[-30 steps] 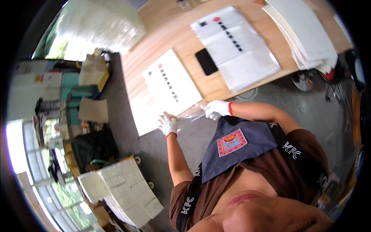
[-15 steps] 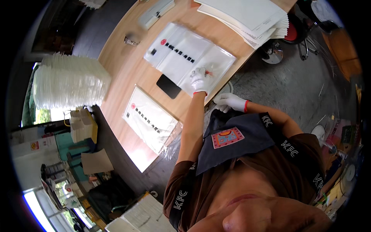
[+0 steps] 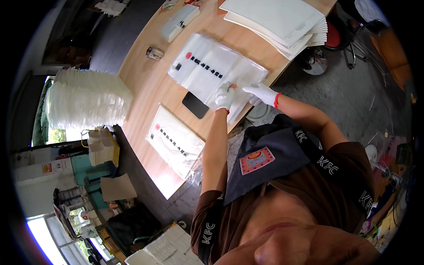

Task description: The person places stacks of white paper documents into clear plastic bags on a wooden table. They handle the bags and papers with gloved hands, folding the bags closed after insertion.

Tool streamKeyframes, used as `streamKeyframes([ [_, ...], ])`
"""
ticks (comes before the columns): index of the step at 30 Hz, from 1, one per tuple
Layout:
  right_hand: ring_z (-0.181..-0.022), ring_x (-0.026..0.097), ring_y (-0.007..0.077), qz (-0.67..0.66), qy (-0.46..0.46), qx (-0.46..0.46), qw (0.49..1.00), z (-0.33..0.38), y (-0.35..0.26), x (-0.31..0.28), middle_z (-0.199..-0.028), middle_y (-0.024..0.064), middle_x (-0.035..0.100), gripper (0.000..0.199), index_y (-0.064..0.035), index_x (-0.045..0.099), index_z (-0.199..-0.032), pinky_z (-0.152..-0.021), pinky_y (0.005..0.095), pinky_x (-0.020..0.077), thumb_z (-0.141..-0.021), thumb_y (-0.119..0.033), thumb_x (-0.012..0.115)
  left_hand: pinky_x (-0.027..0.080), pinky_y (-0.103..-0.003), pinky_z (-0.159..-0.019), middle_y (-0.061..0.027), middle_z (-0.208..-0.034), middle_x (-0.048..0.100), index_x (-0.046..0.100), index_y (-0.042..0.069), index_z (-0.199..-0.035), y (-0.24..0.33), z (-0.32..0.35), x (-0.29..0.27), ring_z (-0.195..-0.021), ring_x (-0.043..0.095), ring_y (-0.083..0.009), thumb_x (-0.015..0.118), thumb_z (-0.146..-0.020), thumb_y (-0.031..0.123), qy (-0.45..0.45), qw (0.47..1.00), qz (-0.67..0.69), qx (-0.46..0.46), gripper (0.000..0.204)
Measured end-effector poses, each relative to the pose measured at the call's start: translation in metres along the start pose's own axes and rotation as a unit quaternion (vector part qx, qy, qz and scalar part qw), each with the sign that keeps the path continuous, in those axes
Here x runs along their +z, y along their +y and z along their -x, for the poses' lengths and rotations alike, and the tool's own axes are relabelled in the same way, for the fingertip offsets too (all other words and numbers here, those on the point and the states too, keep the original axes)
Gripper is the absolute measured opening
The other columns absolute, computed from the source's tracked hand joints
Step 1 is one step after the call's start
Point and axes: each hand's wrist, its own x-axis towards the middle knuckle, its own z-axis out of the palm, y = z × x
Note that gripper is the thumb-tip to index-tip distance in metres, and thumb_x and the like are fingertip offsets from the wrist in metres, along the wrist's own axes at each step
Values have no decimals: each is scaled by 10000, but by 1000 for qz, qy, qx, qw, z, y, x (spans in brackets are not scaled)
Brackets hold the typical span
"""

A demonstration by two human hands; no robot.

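Observation:
A pile of clear plastic bags [image 3: 212, 55] with dark print and a red round mark lies on the wooden table. At its near edge my left hand [image 3: 224, 97], in a white glove with bare fingertips, is closed with the fingers curled on the top bag's plastic. Close by on the right is my right hand [image 3: 263, 94], gloved too. Its index finger is stretched toward the left fingertips and the other fingers are partly bent; nothing shows in it. A black phone [image 3: 195, 105] rests left of the pile.
A second printed white packet [image 3: 174, 139] lies on the table [image 3: 137, 145] nearer the left corner. A glass [image 3: 154, 53] and a white bundle [image 3: 182, 24] stand farther back. Large white sheets [image 3: 282, 22] are stacked at the far right. Beyond the left edge rises a tall plastic-sheet stack [image 3: 88, 99].
My right hand has risen from beside the apron to the bags' near edge, and its index finger has straightened. My left hand stays at the bags, its fingers now drawn together.

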Motion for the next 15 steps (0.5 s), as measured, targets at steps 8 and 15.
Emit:
streamKeyframes([
  [8, -545, 558, 220, 390, 132, -136, 901, -72, -4, -17, -651, 35, 607, 343, -86, 611, -863, -576, 380, 462, -905, -409, 505, 489, -305, -656, -68, -743, 592, 538, 61, -881, 25, -42, -56, -651, 572, -160, 466, -925, 80, 82, 898, 430, 37, 87],
  [15, -638, 586, 204, 138, 23, -101, 985, 7, -55, -14, -775, 40, 622, 324, -54, 600, -1008, -632, 329, 482, -924, -350, 499, 500, -295, -662, -94, -911, 640, 568, 67, -950, 98, -22, -93, -652, 580, -155, 502, -889, 29, 24, 962, 269, 35, 97],
])
